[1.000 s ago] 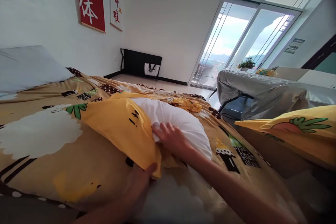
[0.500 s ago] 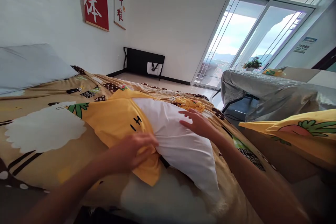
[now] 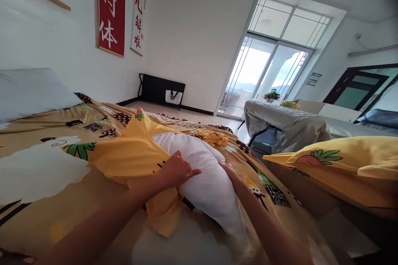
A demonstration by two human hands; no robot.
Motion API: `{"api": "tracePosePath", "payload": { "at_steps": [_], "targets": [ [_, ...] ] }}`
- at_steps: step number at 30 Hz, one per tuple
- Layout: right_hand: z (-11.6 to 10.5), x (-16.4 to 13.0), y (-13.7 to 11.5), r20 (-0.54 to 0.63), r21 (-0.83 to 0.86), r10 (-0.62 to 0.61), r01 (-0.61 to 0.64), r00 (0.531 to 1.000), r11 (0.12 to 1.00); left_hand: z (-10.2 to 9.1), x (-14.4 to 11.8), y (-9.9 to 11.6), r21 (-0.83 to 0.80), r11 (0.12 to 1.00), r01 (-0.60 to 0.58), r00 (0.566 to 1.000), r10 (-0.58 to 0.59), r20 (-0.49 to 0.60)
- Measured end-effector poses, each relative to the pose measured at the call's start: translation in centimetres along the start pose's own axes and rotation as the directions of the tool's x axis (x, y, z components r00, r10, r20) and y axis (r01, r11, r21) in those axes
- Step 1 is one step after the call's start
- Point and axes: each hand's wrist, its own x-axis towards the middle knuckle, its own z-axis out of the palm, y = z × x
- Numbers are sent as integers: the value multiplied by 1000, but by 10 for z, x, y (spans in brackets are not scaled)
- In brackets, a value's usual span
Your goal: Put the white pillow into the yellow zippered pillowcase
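Observation:
A white pillow (image 3: 205, 182) lies on the bed, its far end inside a yellow pillowcase (image 3: 133, 153). My left hand (image 3: 177, 169) grips the open edge of the pillowcase where it meets the pillow. On the right side of the pillow rests my right hand (image 3: 230, 172), its fingers partly hidden behind the white bulge. The bed is covered by a tan cartoon-print blanket (image 3: 46, 165).
A grey pillow (image 3: 31, 91) lies at the head of the bed on the left. A yellow carrot-print pillow (image 3: 338, 169) sits at the right. A crumpled yellow cloth (image 3: 211, 136) lies further down the bed. Beyond stand a grey-covered table (image 3: 286, 124) and glass balcony doors (image 3: 261, 74).
My left hand has moved up along the pillowcase edge and gripped it. My right hand slid from the pillow's top to its right side. The view tilted upward.

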Motion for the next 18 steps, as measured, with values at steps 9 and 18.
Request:
{"api": "tracePosePath", "payload": {
  "at_steps": [9,18],
  "targets": [
    [-26,-20,-94,-408,240,-194,310,892,920,11,-6,20,129,984,-123,789,176,-589],
    [-24,-137,-181,-460,-512,-888,807,31,293,-9,20,-6,160,971,-177,679,238,-694]
  ]
}}
